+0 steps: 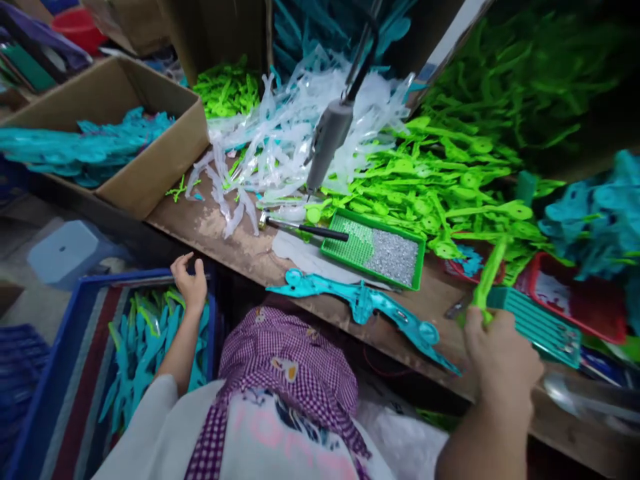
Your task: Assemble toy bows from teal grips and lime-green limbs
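My right hand (pixel 500 340) is closed around the lower end of a long bright green plastic part (pixel 491 273), which it holds up over the right side of the bench. My left hand (pixel 190 277) hangs above the edge of a blue crate, fingers slightly curled and apart, holding nothing. Between the hands, a long turquoise plastic part (pixel 363 300) lies along the front edge of the bench. Behind it sits a green tray (pixel 423 267) with small silvery pieces. A screwdriver with a black handle (pixel 323 232) rests across the tray's left edge.
A grey power screwdriver (pixel 330 137) hangs over translucent parts (pixel 285 120) and a green pile (pixel 425 180). At left are a cardboard box (pixel 150 160) and the blue crate (pixel 55 380) with turquoise and green pieces. Red (pixel 590 320) and teal trays (pixel 535 327) stand at right.
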The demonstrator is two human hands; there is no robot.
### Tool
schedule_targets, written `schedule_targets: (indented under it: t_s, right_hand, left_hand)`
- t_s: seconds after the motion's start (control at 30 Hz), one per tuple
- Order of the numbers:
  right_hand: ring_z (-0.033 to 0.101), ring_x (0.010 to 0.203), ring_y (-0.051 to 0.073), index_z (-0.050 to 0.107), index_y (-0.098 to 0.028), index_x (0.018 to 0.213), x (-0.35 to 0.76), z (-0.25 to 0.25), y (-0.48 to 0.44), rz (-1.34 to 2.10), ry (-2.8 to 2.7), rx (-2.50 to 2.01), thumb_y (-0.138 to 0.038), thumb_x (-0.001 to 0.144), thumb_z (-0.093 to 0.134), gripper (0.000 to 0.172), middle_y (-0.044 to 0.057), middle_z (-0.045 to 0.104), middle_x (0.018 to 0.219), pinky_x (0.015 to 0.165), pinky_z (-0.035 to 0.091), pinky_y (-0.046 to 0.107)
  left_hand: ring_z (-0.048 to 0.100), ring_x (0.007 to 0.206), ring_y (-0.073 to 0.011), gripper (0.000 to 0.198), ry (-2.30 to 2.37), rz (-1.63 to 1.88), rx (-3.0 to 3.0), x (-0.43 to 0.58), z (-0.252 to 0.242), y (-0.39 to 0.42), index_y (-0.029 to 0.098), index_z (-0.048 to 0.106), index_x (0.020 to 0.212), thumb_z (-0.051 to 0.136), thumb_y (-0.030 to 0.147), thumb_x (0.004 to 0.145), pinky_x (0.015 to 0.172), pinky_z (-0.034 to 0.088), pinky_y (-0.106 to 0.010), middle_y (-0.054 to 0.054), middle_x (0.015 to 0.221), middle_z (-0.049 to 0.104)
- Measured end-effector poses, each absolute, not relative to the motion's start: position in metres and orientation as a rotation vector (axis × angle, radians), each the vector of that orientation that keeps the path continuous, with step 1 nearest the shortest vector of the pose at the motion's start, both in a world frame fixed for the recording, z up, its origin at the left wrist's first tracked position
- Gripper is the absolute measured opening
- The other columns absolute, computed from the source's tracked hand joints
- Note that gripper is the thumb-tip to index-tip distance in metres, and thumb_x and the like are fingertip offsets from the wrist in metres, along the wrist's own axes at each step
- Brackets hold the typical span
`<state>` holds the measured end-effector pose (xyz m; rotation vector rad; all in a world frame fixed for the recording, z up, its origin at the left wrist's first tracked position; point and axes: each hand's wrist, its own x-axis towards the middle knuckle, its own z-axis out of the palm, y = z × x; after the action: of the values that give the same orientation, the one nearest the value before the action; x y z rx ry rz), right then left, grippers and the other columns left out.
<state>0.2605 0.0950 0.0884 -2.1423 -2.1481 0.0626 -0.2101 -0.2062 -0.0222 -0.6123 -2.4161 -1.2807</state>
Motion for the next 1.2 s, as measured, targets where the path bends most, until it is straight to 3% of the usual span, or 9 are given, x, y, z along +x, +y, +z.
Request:
schedule_targets:
  t_s: [0.07,0.13,0.23,0.37,0.53,0.73,0.93,1.2]
  right_hand:
    - [0.066,0.077,0.044,0.067,-0.009,0.11,0.264,0.082,0.108,0.097,-2.042,-2.3,-0.054,0.084,0.046,0.056,0.033,0.066,0.083,0.06,0.039,0.052]
    - [0.063,0.1,0.05,0.063,-0.009,0.124,0.263,0.077,0.113,0.112,-1.953,-2.282,-0.061,0.079,0.057,0.069,0.039,0.061,0.112,0.07,0.039,0.061]
    - [0.055,0.118,0.05,0.058,-0.012,0.133,0.251,0.075,0.099,0.076,-1.991,-1.884,-0.072,0.074,0.058,0.085,0.036,0.051,0.133,0.083,0.04,0.065]
    - [0.058,0.119,0.033,0.067,-0.017,0.117,0.203,0.078,0.053,0.279,-2.149,-1.151,-0.064,0.087,0.049,0.058,0.022,0.063,0.122,0.096,0.046,0.05]
    - [0.061,0.114,0.025,0.067,-0.021,0.111,0.137,0.07,0.013,0.596,-2.276,-0.741,-0.044,0.093,0.052,0.033,0.014,0.063,0.123,0.094,0.052,0.044]
    - [0.066,0.106,0.023,0.069,-0.02,0.106,0.106,0.052,0.001,0.879,-2.291,-0.553,-0.039,0.095,0.051,0.028,0.013,0.066,0.116,0.091,0.055,0.04]
    - [0.069,0.102,0.024,0.07,-0.02,0.105,0.082,0.038,-0.005,0.984,-2.37,-0.437,-0.038,0.095,0.049,0.029,0.013,0.069,0.114,0.088,0.057,0.039]
    - [0.069,0.103,0.027,0.07,-0.024,0.102,0.087,0.06,-0.012,1.168,-2.279,-0.541,-0.036,0.094,0.051,0.024,0.008,0.071,0.109,0.09,0.058,0.044]
  left_hand:
    - [0.051,0.118,-0.0264,0.03,-2.606,-1.231,-0.531,-0.202,-0.039,-0.231,0.015,0.059,0.111,0.054,0.03,0.086,0.105,0.041,-0.044,-0.014,0.116,0.058]
    - [0.049,0.124,-0.0295,0.03,-2.863,-1.137,-0.465,-0.188,-0.06,-0.26,0.015,0.059,0.109,0.057,0.027,0.082,0.109,0.037,-0.048,-0.015,0.12,0.058]
    - [0.055,0.117,-0.0342,0.026,-3.092,-1.065,-0.286,-0.156,-0.094,-0.305,0.016,0.061,0.096,0.065,0.021,0.071,0.104,0.042,-0.052,-0.014,0.106,0.064]
    - [0.064,0.099,-0.0327,0.019,-3.188,-1.089,0.003,-0.109,-0.125,-0.349,0.017,0.06,0.086,0.067,0.02,0.068,0.092,0.051,-0.051,-0.009,0.085,0.066]
    - [0.068,0.094,-0.0285,0.026,-3.125,-1.235,0.185,-0.087,-0.127,-0.36,0.014,0.062,0.097,0.063,0.021,0.072,0.087,0.055,-0.046,-0.011,0.1,0.067]
    - [0.07,0.096,-0.0249,0.034,-2.942,-1.411,0.249,-0.07,-0.104,-0.346,0.015,0.061,0.106,0.06,0.03,0.075,0.087,0.057,-0.041,-0.015,0.118,0.063]
    - [0.071,0.08,-0.0274,0.026,-2.828,-1.478,0.279,-0.054,-0.094,-0.333,0.018,0.06,0.092,0.059,0.029,0.069,0.081,0.06,-0.047,-0.013,0.102,0.068]
    - [0.066,0.092,-0.0234,0.03,-2.502,-1.499,-0.204,-0.157,-0.035,-0.239,0.018,0.058,0.107,0.055,0.033,0.081,0.087,0.057,-0.044,-0.013,0.113,0.058]
